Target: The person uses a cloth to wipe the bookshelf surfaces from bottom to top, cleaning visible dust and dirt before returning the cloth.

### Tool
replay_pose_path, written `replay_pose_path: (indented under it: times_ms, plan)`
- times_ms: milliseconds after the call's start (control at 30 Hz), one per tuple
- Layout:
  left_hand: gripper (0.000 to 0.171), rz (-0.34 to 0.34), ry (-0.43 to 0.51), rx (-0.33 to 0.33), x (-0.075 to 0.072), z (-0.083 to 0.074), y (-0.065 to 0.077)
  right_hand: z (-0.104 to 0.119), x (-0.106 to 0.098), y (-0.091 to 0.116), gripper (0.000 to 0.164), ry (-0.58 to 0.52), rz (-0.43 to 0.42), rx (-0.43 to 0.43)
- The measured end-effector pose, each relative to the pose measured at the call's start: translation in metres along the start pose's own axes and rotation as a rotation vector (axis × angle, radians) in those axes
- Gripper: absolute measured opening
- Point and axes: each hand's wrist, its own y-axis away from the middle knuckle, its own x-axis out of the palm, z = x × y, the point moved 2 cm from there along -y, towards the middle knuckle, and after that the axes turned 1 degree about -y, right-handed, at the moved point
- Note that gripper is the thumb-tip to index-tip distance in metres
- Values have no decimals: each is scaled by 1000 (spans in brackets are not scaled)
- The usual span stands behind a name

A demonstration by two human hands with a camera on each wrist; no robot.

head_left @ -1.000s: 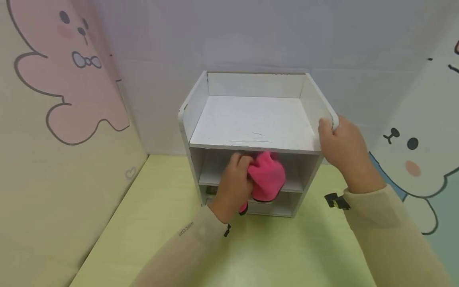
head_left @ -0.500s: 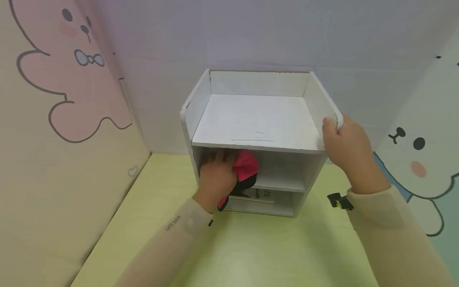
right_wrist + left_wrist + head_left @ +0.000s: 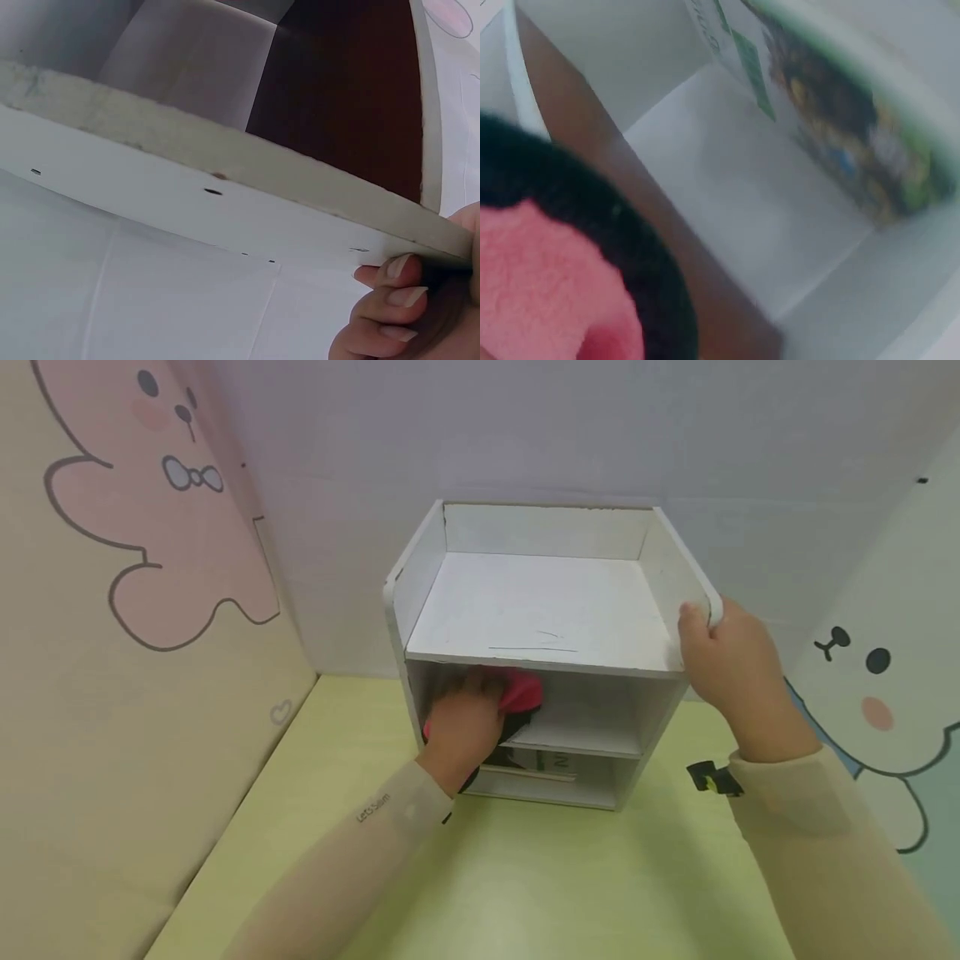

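A small white shelf unit stands on the pale green table. My left hand reaches into its middle compartment and grips a soft pink cloth item with black edging. Part of that item lies behind the hand, and a bit shows at the hand's left side. In the left wrist view the pink cloth item fills the lower left corner. My right hand holds the front end of the unit's right side panel. In the right wrist view, fingers curl against the panel's outer face.
In the lower compartment lies a flat printed item, its colourful picture side visible in the left wrist view. The green table spreads in front. Walls with cartoon animals enclose the back and sides.
My left hand has carried the pink cloth item leftward and deeper into the middle compartment. The right hand keeps its hold on the side panel.
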Motion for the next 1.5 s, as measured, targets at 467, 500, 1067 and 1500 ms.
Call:
replay_pose_path:
  times_ms: [467,500,1067,1500]
  plan:
    - [54,246,-487,506,-73,10,0,2,0,2,73,-7,14,15]
    - [53,231,-514,529,-80,12,2,2,-1,2,73,-10,15,21]
    - [30,171,-644,351,-86,22,7,2,-3,3,76,-4,13,50]
    - [24,401,-577,298,-62,18,28,5,2,2,77,-5,28,52]
